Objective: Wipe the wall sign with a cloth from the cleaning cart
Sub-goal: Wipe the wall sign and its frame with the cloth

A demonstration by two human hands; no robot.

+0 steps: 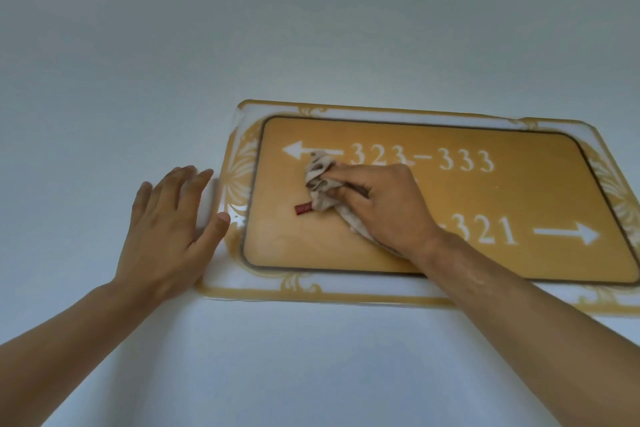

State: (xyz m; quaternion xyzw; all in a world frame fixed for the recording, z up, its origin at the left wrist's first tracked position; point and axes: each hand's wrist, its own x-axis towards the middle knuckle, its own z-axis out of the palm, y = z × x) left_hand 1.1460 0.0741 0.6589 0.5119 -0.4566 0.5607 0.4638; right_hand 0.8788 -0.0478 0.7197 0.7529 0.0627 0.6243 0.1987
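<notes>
Here we are mid-wipe, by our reading: the wall sign, gold panel with white arrows and room numbers inside an ornate pale border, is fixed to a plain pale wall, and our right hand is clamped on a bunched grey cloth, pressing it against the left-centre of the panel just under the upper arrow. A small red tag sticks out from the cloth's lower left edge. Our left hand lies flat, fingers spread and holding nothing, on the wall just beside the sign's left border, thumb touching or nearly touching that edge; we judge it serves as a brace. The cleaning cart is not in view. To do this step well, we think the cloth wants opening out somewhat, since a tight wad meets the surface in a small patch only and the trailing tail under the wrist does no work. We would run overlapping passes along the length of the panel, top row to bottom, then trace the border and its corners, where dust likely gathers in the scrollwork. Pressure should stay even and moderate: the white lettering may be applied film, and hard rubbing at its edges could lift it. We would keep the red tag turned away from the panel so it does not drag. How much of the panel is clean already we cannot tell.
</notes>
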